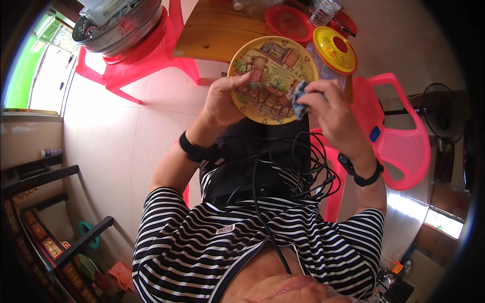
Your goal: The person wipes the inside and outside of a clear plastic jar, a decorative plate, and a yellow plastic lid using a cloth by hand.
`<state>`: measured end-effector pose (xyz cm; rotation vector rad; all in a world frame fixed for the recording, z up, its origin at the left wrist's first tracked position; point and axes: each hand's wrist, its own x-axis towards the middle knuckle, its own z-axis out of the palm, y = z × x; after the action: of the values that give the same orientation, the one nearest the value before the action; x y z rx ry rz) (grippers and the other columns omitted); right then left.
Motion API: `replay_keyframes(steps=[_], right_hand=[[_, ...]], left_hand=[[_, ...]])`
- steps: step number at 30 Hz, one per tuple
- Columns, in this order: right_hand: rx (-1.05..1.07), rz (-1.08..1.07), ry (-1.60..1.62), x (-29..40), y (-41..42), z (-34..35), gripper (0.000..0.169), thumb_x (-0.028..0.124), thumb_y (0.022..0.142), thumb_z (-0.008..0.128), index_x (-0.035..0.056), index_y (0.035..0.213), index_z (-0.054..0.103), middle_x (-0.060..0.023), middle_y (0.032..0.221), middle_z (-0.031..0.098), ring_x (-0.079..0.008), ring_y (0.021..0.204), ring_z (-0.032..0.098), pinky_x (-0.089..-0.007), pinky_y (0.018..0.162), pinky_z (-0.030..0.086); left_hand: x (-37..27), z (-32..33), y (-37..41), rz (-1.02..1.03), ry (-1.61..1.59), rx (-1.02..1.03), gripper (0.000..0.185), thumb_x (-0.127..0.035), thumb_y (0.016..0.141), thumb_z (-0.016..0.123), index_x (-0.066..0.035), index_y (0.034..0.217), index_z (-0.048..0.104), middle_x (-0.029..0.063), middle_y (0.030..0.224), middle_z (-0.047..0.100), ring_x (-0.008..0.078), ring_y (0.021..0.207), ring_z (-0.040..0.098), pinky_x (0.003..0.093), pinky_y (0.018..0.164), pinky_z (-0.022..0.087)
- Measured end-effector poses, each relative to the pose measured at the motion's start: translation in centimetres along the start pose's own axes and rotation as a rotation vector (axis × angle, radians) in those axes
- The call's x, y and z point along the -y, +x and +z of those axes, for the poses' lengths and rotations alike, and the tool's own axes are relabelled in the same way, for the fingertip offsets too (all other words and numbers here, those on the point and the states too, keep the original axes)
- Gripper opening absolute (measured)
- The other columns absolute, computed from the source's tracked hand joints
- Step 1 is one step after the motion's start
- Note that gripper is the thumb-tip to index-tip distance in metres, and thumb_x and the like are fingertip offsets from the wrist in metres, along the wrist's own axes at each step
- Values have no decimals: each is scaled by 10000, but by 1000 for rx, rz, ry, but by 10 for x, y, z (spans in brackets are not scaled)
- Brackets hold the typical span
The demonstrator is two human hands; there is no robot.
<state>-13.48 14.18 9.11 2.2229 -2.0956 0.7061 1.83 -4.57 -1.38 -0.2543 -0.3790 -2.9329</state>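
A round yellow-rimmed lid or tin (pixel 271 85) printed with teddy bears is held up over my lap, its printed face towards the camera. My left hand (pixel 227 98) grips its left edge, thumb on top and the other fingers hidden beneath. In my right hand (pixel 329 110) is a crumpled blue cloth (pixel 299 100), pinched between the fingers against the right part of the printed face. Whether the round thing is a lid or a whole tin cannot be told.
Ahead stands a wooden table (pixel 212 30) with a red plate (pixel 289 23), a yellow round lid (pixel 335 50) and a plastic bottle (pixel 325 13). A pink chair (pixel 151 57) bears a metal basin (pixel 121 30). Another pink chair (pixel 403 147) is at right. Black cable coils (pixel 322 166) lie over my lap.
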Motion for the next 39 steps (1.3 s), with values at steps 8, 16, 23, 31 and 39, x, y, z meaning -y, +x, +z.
replay_keyframes(steps=[8,16,23,31,39], right_hand=[[-393,65,-5,-6,14,4,420,-142,721,649,70,1083,662,-87,1035,528,-253,943,548,-346,800,486],[-213,-49,-48,9,31,14,422,-15,673,742,77,1076,659,-82,1026,536,-271,950,536,-361,807,470],[-319,166,48,-2,21,10,354,15,724,750,67,1051,624,-79,1003,552,-269,944,563,-373,806,483],[-431,460,294,-5,3,21,299,137,857,730,32,1090,573,-63,981,584,-164,905,579,-302,801,485],[-341,731,839,-3,-15,39,269,189,919,680,31,1102,562,-2,983,576,-66,920,520,-229,815,446]], left_hand=[[25,30,0,-82,432,-202,432,-175,969,564,24,1339,464,119,1223,599,199,1116,593,352,973,473],[28,24,-4,-158,884,-133,383,-160,996,530,-8,1344,487,45,1204,588,108,1102,541,278,976,436],[24,32,-6,-65,557,-163,439,-199,982,557,22,1352,474,95,1245,596,161,1123,571,322,981,458],[22,27,-11,97,447,-267,427,-256,958,575,13,1285,515,110,1124,624,195,1038,609,357,925,502],[19,41,-7,266,309,-289,452,-242,966,546,17,1322,444,148,1191,585,300,1094,597,429,942,504]])
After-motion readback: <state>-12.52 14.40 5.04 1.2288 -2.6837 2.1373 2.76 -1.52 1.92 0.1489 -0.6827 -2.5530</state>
